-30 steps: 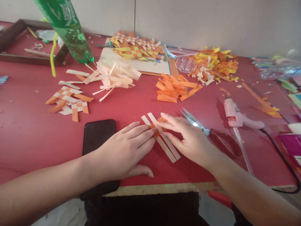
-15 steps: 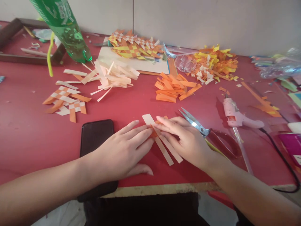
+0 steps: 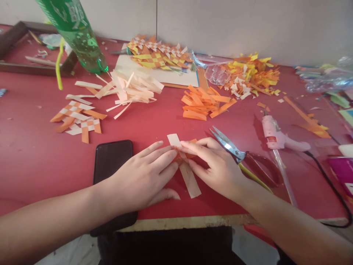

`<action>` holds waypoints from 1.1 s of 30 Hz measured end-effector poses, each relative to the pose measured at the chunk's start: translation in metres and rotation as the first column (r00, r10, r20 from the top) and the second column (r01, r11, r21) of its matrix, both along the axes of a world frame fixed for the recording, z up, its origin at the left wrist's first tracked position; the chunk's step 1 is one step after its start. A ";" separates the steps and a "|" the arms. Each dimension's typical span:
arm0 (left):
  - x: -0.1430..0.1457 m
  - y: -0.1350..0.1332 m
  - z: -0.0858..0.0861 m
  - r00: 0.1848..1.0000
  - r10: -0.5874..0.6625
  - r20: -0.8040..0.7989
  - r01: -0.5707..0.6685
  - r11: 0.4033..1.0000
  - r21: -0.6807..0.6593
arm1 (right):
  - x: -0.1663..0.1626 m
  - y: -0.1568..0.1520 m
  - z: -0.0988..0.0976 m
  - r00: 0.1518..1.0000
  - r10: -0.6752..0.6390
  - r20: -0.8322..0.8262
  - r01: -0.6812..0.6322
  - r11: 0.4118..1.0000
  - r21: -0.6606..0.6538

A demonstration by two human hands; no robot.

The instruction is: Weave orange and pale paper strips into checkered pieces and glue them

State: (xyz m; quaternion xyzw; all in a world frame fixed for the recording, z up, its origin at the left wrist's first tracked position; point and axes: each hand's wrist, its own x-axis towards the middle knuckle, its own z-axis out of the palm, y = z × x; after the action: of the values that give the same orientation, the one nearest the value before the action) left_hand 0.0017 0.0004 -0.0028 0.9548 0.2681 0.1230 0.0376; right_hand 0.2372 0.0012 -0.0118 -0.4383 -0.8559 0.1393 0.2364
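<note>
Cream paper strips (image 3: 190,180) lie slanted on the red table in front of me, crossing an orange paper strip (image 3: 193,142) under my fingertips. My left hand (image 3: 149,173) is stretched out flat, its fingertips pressing on the left side of the crossing and its thumb apart. From the right, my right hand (image 3: 217,165) pinches the strips where they cross. How the strips are interlaced there is hidden by the fingers. Scissors (image 3: 234,149) lie close beside my right hand. A black phone (image 3: 113,158) is partly under my left wrist.
Behind are piles of cream strips (image 3: 129,88) and orange strips (image 3: 205,103). Woven checkered pieces (image 3: 79,117) lie left. A pink glue gun (image 3: 278,136) with a cord stands right. A green bottle (image 3: 79,40) and dark frame (image 3: 16,68) are at back left.
The two lower cream ends, spread apart before, now lie together. My right fingers have shifted slightly down over the crossing. My left hand has hardly moved.
</note>
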 end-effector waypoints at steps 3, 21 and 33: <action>-0.001 0.000 0.001 0.999 -0.022 0.025 0.021 0.999 0.024 | -0.001 0.000 0.001 1.000 0.006 -0.006 -0.006 1.000 0.017; -0.001 0.000 0.002 0.997 -0.063 0.042 0.062 0.998 0.023 | -0.006 0.000 0.000 1.000 -0.014 -0.016 0.016 0.994 0.104; 0.000 -0.001 -0.001 1.000 -0.022 -0.007 0.022 0.999 -0.040 | -0.006 -0.001 0.001 0.999 -0.018 -0.035 0.021 0.995 0.099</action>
State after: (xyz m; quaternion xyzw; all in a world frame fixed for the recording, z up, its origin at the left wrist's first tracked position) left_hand 0.0019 -0.0005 -0.0043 0.9572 0.2600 0.1135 0.0571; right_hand 0.2309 -0.0002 -0.0108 -0.4321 -0.8533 0.1016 0.2737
